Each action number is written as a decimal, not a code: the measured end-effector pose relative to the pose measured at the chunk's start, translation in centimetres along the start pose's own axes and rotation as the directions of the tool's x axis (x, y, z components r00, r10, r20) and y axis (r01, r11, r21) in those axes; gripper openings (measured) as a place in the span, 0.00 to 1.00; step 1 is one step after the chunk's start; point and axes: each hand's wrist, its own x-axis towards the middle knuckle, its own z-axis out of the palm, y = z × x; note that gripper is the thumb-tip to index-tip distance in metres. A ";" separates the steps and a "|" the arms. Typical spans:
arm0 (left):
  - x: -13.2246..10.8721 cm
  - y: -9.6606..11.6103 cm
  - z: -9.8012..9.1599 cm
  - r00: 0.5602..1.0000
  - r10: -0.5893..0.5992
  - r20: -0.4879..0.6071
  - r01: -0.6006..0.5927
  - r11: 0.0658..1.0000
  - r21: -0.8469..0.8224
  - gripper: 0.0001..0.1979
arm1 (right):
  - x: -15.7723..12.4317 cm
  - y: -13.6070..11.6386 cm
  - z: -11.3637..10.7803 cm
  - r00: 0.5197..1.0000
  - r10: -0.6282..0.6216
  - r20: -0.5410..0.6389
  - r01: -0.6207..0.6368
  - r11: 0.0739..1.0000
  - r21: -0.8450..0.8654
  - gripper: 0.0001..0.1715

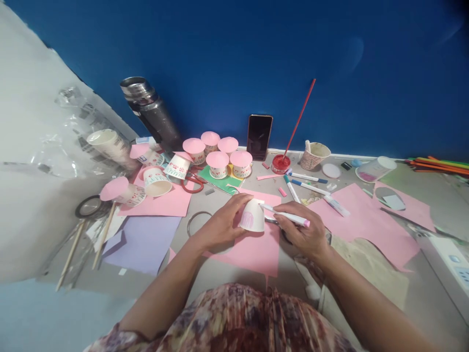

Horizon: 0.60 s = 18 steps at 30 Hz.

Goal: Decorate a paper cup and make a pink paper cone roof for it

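A white paper cup (253, 218) is upside down above pink paper (262, 254), its side bearing a pink-purple drawn patch. Around its left side and top, my left hand (229, 217) is closed, keeping hold of it. My right hand (302, 230) grips a white marker (289, 215) with a pink end; the marker's tip is at the cup's upper right side. Partly hidden behind my right hand lies a pair of scissors (271, 220).
Decorated cups with pink paper tops (217, 160) stand behind my left hand. A flask (154, 112), phone (259, 137) and red container with a stick (281, 164) are along the wall. Markers (309, 187) and cut pink paper (362, 220) lie right; purple paper (142, 244) lies left.
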 end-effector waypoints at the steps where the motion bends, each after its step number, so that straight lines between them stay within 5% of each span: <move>1: 0.0 0.0 0.0 1.000 -0.008 0.001 0.008 1.000 0.002 0.35 | 0.0 0.0 0.0 1.000 0.004 0.001 -0.004 1.000 -0.001 0.09; 18: 0.2 0.0 -0.5 0.999 -0.048 0.009 0.048 0.999 -0.019 0.35 | 0.0 0.3 -0.2 0.999 0.045 -0.013 -0.045 0.999 -0.020 0.06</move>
